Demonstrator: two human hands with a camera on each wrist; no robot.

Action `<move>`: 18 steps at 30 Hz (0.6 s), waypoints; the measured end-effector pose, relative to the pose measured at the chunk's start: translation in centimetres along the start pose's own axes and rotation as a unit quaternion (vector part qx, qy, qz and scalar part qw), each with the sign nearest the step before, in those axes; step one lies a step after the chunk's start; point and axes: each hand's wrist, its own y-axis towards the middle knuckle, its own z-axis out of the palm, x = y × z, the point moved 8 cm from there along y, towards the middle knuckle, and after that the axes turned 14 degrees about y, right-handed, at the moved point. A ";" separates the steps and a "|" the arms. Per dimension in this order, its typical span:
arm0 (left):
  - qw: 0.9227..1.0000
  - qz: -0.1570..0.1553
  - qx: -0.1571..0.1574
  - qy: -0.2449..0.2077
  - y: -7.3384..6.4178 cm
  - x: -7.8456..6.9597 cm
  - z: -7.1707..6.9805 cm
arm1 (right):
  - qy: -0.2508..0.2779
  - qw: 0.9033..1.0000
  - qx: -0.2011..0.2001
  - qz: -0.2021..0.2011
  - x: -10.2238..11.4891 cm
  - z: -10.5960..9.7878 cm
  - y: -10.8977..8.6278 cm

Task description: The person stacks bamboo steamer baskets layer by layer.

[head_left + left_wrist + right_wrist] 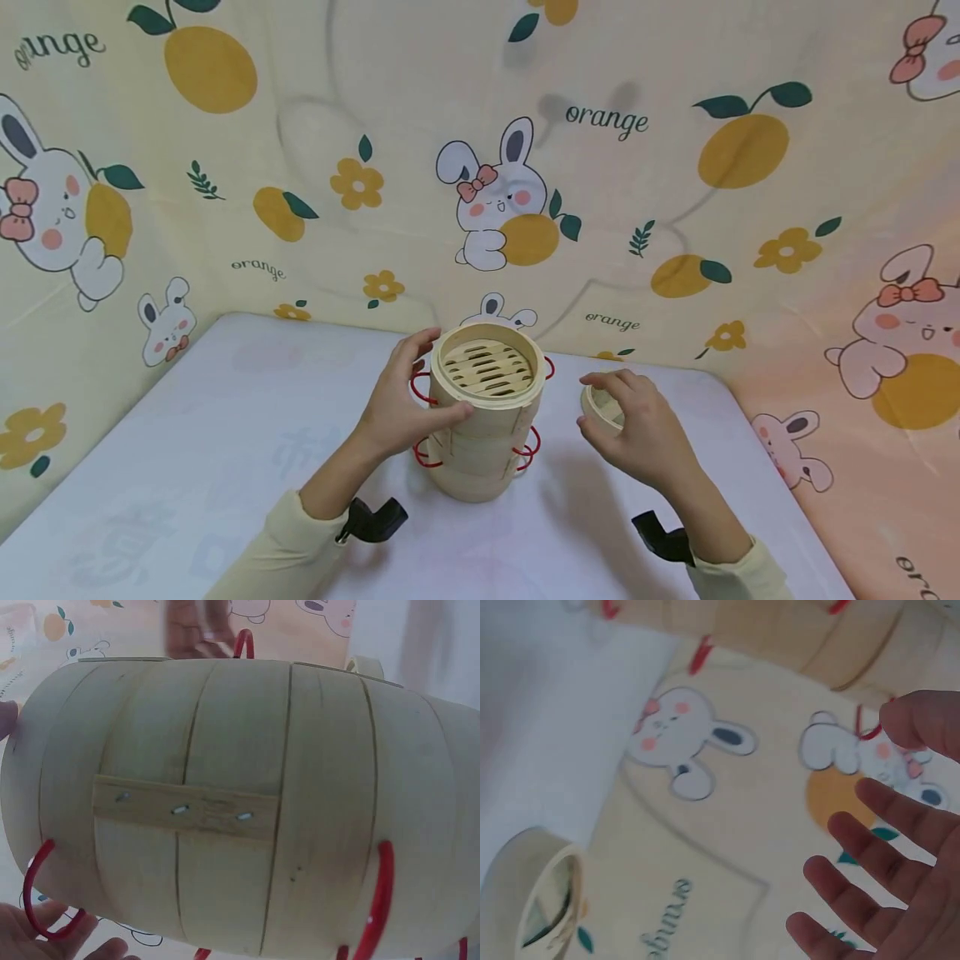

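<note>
A tall stack of round bamboo steamer baskets (480,454) stands upright on the table, its slatted top layer (487,368) facing up. Red loop handles (420,387) stick out from its sides. My left hand (401,408) holds the stack near the top, thumb across the front and fingers at the left and back. To the right, my right hand (637,425) hovers with spread fingers and nothing in them. Partly hidden behind it in the head view is another small round bamboo piece (510,877), which also shows at lower left in the right wrist view.
The table (300,392) has a pale cover, and its right edge runs just beyond the right hand. A printed cloth (420,108) with rabbits and oranges hangs behind.
</note>
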 end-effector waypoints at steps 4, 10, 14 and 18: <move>1.000 -0.010 0.004 -0.006 0.2 -0.2 -0.1 | -0.009 1.000 0.015 0.015 -1.7 0.6 -0.5; 0.999 -0.016 0.016 -0.023 0.0 -1.4 -0.3 | -0.009 0.999 0.023 0.044 -4.2 0.8 -1.1; 0.999 -0.014 0.016 -0.023 0.1 -0.7 0.1 | -0.015 0.998 0.027 0.058 -5.7 1.1 -1.4; 0.999 -0.017 0.024 -0.040 -0.1 -1.8 -0.3 | -0.020 0.996 0.036 0.077 -7.4 1.4 -1.8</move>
